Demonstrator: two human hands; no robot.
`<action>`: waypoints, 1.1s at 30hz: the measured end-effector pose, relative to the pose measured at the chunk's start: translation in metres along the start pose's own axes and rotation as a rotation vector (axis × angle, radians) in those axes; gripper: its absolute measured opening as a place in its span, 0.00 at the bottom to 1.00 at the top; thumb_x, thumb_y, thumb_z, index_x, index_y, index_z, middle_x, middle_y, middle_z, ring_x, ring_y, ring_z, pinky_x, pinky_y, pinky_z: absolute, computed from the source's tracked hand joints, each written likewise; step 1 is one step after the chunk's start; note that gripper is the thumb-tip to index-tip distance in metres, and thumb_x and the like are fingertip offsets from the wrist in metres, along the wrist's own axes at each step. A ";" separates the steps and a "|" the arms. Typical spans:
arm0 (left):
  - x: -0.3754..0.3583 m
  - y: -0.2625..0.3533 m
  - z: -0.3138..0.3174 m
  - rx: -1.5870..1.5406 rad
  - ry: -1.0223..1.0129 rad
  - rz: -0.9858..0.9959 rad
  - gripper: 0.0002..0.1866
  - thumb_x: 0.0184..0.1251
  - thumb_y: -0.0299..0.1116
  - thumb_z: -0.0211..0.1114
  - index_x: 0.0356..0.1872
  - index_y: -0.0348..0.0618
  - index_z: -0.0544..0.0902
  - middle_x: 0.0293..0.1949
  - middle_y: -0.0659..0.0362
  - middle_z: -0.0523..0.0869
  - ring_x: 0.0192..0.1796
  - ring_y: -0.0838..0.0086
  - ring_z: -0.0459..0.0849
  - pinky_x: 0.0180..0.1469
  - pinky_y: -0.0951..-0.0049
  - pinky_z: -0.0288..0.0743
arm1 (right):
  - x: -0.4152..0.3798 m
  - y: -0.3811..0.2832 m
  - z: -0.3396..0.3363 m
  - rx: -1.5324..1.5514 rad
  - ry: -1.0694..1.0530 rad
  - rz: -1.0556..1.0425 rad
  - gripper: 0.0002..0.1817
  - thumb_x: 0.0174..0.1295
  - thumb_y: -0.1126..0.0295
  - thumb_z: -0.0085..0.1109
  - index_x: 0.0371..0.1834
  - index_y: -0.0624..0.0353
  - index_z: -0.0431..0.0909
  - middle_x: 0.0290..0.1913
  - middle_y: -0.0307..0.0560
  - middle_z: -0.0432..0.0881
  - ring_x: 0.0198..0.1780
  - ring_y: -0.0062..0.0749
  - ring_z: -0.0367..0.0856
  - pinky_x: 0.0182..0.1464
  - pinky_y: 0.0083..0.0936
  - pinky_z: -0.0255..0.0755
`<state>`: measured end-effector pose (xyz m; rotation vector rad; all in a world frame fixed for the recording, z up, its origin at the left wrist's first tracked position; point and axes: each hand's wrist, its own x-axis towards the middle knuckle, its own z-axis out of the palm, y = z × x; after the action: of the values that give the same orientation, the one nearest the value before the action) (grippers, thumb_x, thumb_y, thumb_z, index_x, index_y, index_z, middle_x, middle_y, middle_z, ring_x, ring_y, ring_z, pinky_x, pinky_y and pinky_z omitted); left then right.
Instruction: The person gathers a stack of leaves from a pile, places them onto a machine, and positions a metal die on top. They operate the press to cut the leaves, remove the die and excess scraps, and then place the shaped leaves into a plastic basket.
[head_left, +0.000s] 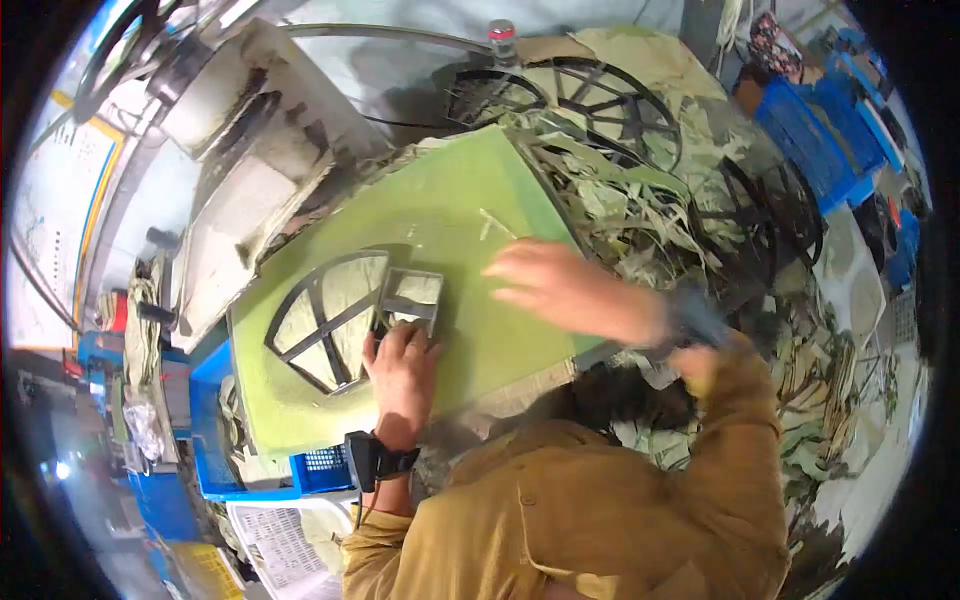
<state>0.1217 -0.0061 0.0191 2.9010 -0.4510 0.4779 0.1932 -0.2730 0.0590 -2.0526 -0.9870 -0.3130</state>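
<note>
On the green board (470, 200), my left hand (403, 365) rests with its fingers curled over the near end of a small rectangular metal frame (411, 290). Pale sheet material shows inside that frame. Just left of it lies a larger fan-shaped metal frame (322, 330) with crossing bars, also with pale material inside. My right hand (540, 283) is over the right part of the board, blurred, its fingers stretched out and nothing visible in them. A thin pale strip (497, 222) lies on the board beyond my right hand.
Green scraps (630, 190) are heaped along the board's right side. Dark spoked frames (615, 105) stand behind them, near a red-capped jar (502, 45). A blue crate (212, 440) sits under the board's left edge, with a white basket (285, 550) below. A metal machine (250, 190) stands at upper left.
</note>
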 end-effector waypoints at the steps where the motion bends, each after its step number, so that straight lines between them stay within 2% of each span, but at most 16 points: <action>1: 0.003 0.005 -0.012 0.031 -0.018 0.066 0.14 0.58 0.34 0.64 0.46 0.45 0.82 0.50 0.58 0.81 0.55 0.66 0.78 0.65 0.45 0.56 | 0.029 -0.006 0.026 -0.070 -0.163 0.006 0.13 0.60 0.67 0.61 0.44 0.63 0.76 0.41 0.53 0.79 0.45 0.48 0.78 0.50 0.39 0.73; 2: -0.001 -0.002 0.001 -0.039 0.042 0.012 0.14 0.56 0.33 0.62 0.45 0.45 0.82 0.49 0.59 0.81 0.55 0.66 0.78 0.66 0.42 0.53 | 0.049 -0.006 0.055 -0.174 -0.183 -0.126 0.13 0.59 0.64 0.60 0.39 0.63 0.75 0.37 0.53 0.78 0.43 0.47 0.76 0.50 0.39 0.70; 4: -0.001 -0.003 0.000 -0.013 0.077 0.045 0.14 0.55 0.31 0.67 0.44 0.43 0.82 0.48 0.57 0.82 0.55 0.64 0.79 0.66 0.48 0.55 | 0.070 -0.011 0.091 -0.268 -0.201 -0.178 0.10 0.59 0.66 0.55 0.35 0.62 0.74 0.37 0.52 0.77 0.43 0.47 0.75 0.49 0.38 0.67; 7: -0.002 -0.005 -0.003 -0.065 0.076 0.019 0.15 0.54 0.29 0.66 0.44 0.43 0.81 0.48 0.57 0.82 0.57 0.64 0.78 0.67 0.44 0.52 | 0.078 -0.011 0.124 -0.438 -0.296 -0.021 0.08 0.57 0.72 0.48 0.35 0.62 0.74 0.37 0.52 0.78 0.44 0.46 0.77 0.49 0.40 0.67; 12: -0.002 -0.005 -0.010 -0.123 0.081 0.013 0.14 0.55 0.31 0.66 0.43 0.43 0.80 0.45 0.58 0.82 0.56 0.64 0.78 0.68 0.41 0.49 | 0.079 -0.024 0.121 -0.624 -0.354 -0.182 0.05 0.54 0.72 0.52 0.30 0.62 0.73 0.31 0.50 0.78 0.39 0.40 0.77 0.44 0.36 0.65; 16: -0.002 -0.012 -0.021 -0.171 0.028 0.062 0.15 0.57 0.35 0.67 0.45 0.43 0.80 0.45 0.59 0.81 0.56 0.62 0.77 0.68 0.39 0.47 | 0.084 -0.055 0.103 -0.735 -0.188 -0.307 0.05 0.50 0.73 0.53 0.29 0.59 0.70 0.29 0.45 0.72 0.38 0.35 0.73 0.46 0.34 0.61; 18: -0.004 -0.015 -0.039 -0.175 0.134 0.133 0.17 0.55 0.33 0.68 0.47 0.43 0.80 0.47 0.58 0.81 0.57 0.61 0.77 0.68 0.42 0.51 | 0.091 -0.061 0.098 -0.655 -0.091 -0.244 0.04 0.51 0.73 0.53 0.29 0.60 0.71 0.27 0.46 0.75 0.35 0.38 0.76 0.44 0.38 0.65; 20: -0.027 -0.034 -0.049 -0.137 0.481 0.246 0.23 0.50 0.31 0.73 0.50 0.42 0.78 0.49 0.55 0.81 0.58 0.60 0.76 0.67 0.48 0.56 | 0.104 -0.060 0.080 -0.653 -0.147 -0.100 0.03 0.52 0.73 0.53 0.29 0.60 0.72 0.25 0.47 0.76 0.33 0.40 0.78 0.41 0.41 0.68; 22: -0.050 -0.052 -0.052 -0.099 0.577 0.064 0.32 0.43 0.31 0.77 0.54 0.42 0.75 0.51 0.52 0.79 0.59 0.58 0.75 0.65 0.53 0.60 | 0.117 -0.047 0.062 -0.598 -0.194 0.211 0.05 0.56 0.72 0.53 0.30 0.62 0.75 0.22 0.51 0.80 0.26 0.46 0.82 0.31 0.46 0.73; 23: -0.059 -0.063 -0.055 -0.136 0.513 -0.041 0.35 0.41 0.32 0.78 0.54 0.41 0.73 0.51 0.51 0.78 0.56 0.56 0.76 0.62 0.54 0.62 | 0.119 -0.013 0.062 -0.643 -0.171 0.217 0.07 0.57 0.70 0.53 0.32 0.64 0.75 0.26 0.55 0.81 0.29 0.51 0.82 0.31 0.46 0.74; 24: -0.066 -0.073 -0.055 -0.080 0.388 -0.136 0.34 0.38 0.30 0.78 0.51 0.42 0.72 0.47 0.52 0.77 0.51 0.55 0.76 0.58 0.54 0.64 | 0.122 0.007 0.059 -0.611 -0.186 0.377 0.09 0.57 0.69 0.53 0.33 0.66 0.73 0.28 0.59 0.81 0.32 0.56 0.81 0.34 0.49 0.73; 26: -0.077 -0.092 -0.038 -0.031 0.250 -0.223 0.27 0.39 0.29 0.74 0.45 0.42 0.74 0.42 0.53 0.77 0.47 0.56 0.76 0.56 0.54 0.64 | 0.115 0.064 0.051 -0.655 -0.143 0.237 0.11 0.58 0.69 0.52 0.38 0.67 0.72 0.27 0.62 0.80 0.32 0.61 0.80 0.36 0.52 0.73; 27: -0.078 -0.100 -0.031 -0.002 0.276 -0.185 0.23 0.40 0.28 0.72 0.41 0.42 0.74 0.39 0.54 0.77 0.45 0.57 0.76 0.54 0.54 0.65 | 0.114 0.076 0.047 -0.674 -0.186 0.292 0.13 0.59 0.68 0.54 0.39 0.68 0.72 0.30 0.63 0.80 0.35 0.60 0.80 0.38 0.50 0.73; 29: -0.076 -0.111 -0.029 0.060 0.279 -0.147 0.10 0.46 0.31 0.63 0.31 0.45 0.73 0.33 0.58 0.76 0.41 0.63 0.76 0.52 0.58 0.65 | 0.123 0.067 0.052 -0.701 -0.242 0.326 0.14 0.59 0.66 0.56 0.40 0.68 0.72 0.32 0.63 0.80 0.38 0.59 0.79 0.40 0.49 0.73; 31: -0.081 -0.118 -0.035 0.036 0.286 -0.167 0.11 0.45 0.31 0.64 0.30 0.45 0.73 0.33 0.59 0.76 0.41 0.63 0.76 0.52 0.58 0.65 | 0.136 0.050 0.061 -0.913 -0.213 0.088 0.16 0.58 0.63 0.60 0.40 0.66 0.72 0.38 0.60 0.77 0.44 0.54 0.77 0.44 0.45 0.71; 33: -0.093 -0.126 -0.049 0.001 0.254 -0.177 0.13 0.42 0.31 0.67 0.31 0.43 0.75 0.34 0.58 0.77 0.41 0.63 0.77 0.51 0.59 0.66 | 0.162 -0.001 0.085 -0.767 -0.259 0.030 0.17 0.58 0.61 0.62 0.40 0.64 0.72 0.40 0.57 0.74 0.46 0.50 0.74 0.48 0.41 0.69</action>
<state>0.0637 0.1477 0.0192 2.7942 -0.1558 0.8025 0.2898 -0.1201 0.0904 -2.8545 -1.0938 -0.4697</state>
